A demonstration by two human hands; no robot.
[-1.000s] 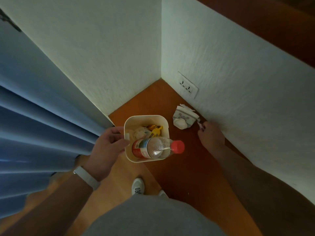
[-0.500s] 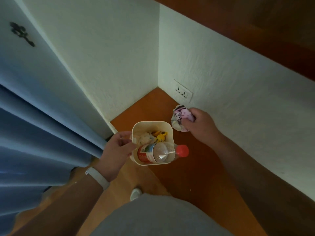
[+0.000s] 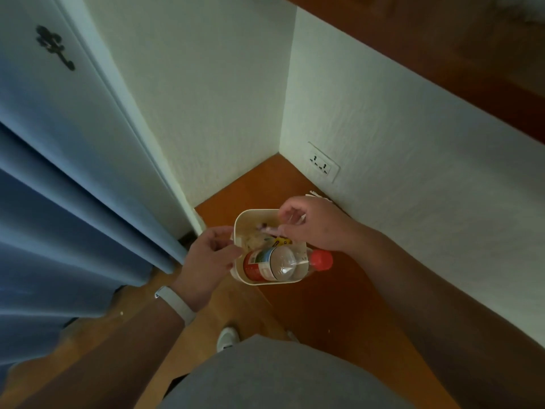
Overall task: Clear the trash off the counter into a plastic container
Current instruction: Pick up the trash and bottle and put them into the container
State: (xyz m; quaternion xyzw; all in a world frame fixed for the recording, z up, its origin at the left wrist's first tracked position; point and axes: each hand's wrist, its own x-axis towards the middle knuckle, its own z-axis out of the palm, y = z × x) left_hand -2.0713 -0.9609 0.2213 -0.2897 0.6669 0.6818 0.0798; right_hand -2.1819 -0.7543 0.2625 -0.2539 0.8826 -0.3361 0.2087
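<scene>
My left hand (image 3: pixel 206 261) grips the left rim of a cream plastic container (image 3: pixel 250 215), held over the edge of the orange-brown counter (image 3: pixel 339 290). A clear plastic bottle (image 3: pixel 283 262) with a red cap and red label lies across the container's near rim. Crumpled paper and a yellow wrapper (image 3: pixel 281 241) lie inside. My right hand (image 3: pixel 312 222) hovers over the container's right side, fingers pinching a crumpled pink-and-white wrapper (image 3: pixel 269 228) that pokes down into the container. A bit of white paper (image 3: pixel 317 195) shows on the counter behind that hand, by the wall.
White walls meet in a corner behind the counter, with a double socket (image 3: pixel 323 166) low on the right wall. Blue curtains (image 3: pixel 59 231) hang at the left. The wooden floor and my white shoe (image 3: pixel 227 338) are below.
My right hand has lifted the crumpled wrapper from the counter by the wall and carried it left over the container. The left hand still holds the container.
</scene>
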